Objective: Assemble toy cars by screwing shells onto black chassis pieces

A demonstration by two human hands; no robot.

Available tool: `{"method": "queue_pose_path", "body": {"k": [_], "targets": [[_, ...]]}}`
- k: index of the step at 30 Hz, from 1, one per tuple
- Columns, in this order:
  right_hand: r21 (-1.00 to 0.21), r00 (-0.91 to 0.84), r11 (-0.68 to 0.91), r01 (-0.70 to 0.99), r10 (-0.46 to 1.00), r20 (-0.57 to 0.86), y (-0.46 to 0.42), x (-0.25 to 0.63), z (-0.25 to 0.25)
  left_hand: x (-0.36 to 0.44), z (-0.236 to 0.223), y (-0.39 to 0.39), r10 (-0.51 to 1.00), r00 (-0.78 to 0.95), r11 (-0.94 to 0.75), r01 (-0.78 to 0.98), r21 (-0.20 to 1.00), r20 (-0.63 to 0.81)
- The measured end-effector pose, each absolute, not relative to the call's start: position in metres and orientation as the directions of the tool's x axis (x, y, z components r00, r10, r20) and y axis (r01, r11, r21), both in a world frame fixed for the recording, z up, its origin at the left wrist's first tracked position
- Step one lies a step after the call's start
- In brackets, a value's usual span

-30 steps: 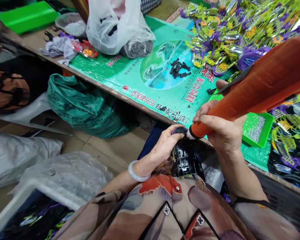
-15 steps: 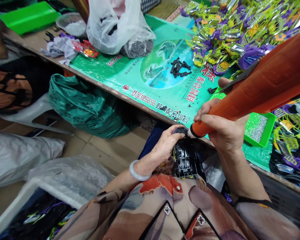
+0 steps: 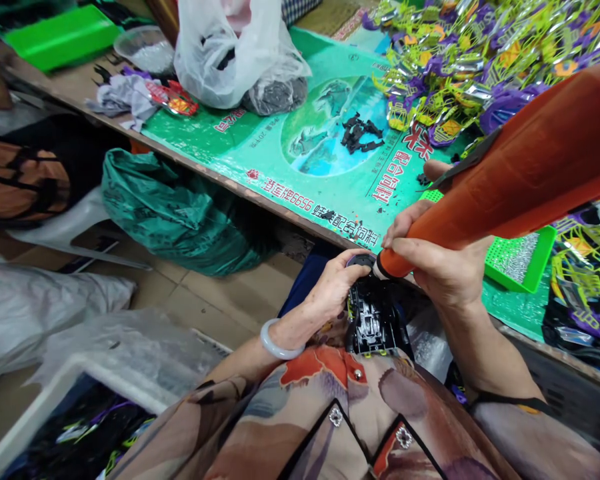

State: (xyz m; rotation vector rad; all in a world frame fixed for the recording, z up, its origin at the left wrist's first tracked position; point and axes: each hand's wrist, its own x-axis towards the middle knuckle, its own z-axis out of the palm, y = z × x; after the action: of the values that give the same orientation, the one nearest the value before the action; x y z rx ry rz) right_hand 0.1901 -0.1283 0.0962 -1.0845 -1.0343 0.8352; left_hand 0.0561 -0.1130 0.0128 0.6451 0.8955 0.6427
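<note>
My left hand (image 3: 341, 283) is closed on the far end of a black plastic toy car chassis (image 3: 373, 319), which lies against my body with its underside up. My right hand (image 3: 437, 260) wraps round a big orange electric screwdriver (image 3: 500, 183), tilted down to the left. Its pale tip (image 3: 379, 268) meets the chassis close to my left thumb; the exact contact point is hidden. Beyond my right hand stands a green tray (image 3: 523, 260) of small silvery screws, partly covered by the hand.
Yellow-green and purple toy car bodies (image 3: 460, 73) are heaped at the far right. Small black parts (image 3: 361, 133) lie on the green table sheet (image 3: 220, 157). A white plastic bag (image 3: 220, 60) stands behind. A white crate (image 3: 87, 373) of parts and a green sack (image 3: 180, 213) are at left.
The screwdriver and my right hand have shifted very slightly left and down. My left hand keeps its hold on the chassis, and the view has moved a little.
</note>
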Motion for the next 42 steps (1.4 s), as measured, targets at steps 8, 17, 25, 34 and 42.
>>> {"method": "queue_pose_path", "body": {"k": [8, 17, 25, 34, 42], "targets": [[-0.961, 0.339, 0.276, -0.019, 0.906, 0.253, -0.1274, 0.1896, 0.0955, 0.0532, 0.0153, -0.1130, 0.725, 0.473, 0.641, -0.198, 0.742, -0.500], [-0.964, 0.316, 0.260, -0.052, 0.920, 0.231, -0.1295, 0.1923, 0.0943, 0.0531, 0.0142, -0.1129, 0.725, 0.479, 0.637, -0.192, 0.747, -0.495], [-0.958, 0.272, 0.274, -0.085, 0.931, 0.242, -0.1297, 0.1939, 0.0928, 0.0530, 0.0110, -0.1137, 0.725, 0.482, 0.635, -0.192, 0.749, -0.492], [-0.968, 0.269, 0.244, -0.057, 0.938, 0.220, -0.1314, 0.1900, 0.0966, 0.0537, 0.0114, -0.1144, 0.725, 0.489, 0.635, -0.201, 0.746, -0.485], [-0.970, 0.222, 0.240, -0.036, 0.948, 0.226, -0.1326, 0.1907, 0.0902, 0.0538, 0.0113, -0.1146, 0.730, 0.474, 0.626, -0.173, 0.761, -0.492]]}}
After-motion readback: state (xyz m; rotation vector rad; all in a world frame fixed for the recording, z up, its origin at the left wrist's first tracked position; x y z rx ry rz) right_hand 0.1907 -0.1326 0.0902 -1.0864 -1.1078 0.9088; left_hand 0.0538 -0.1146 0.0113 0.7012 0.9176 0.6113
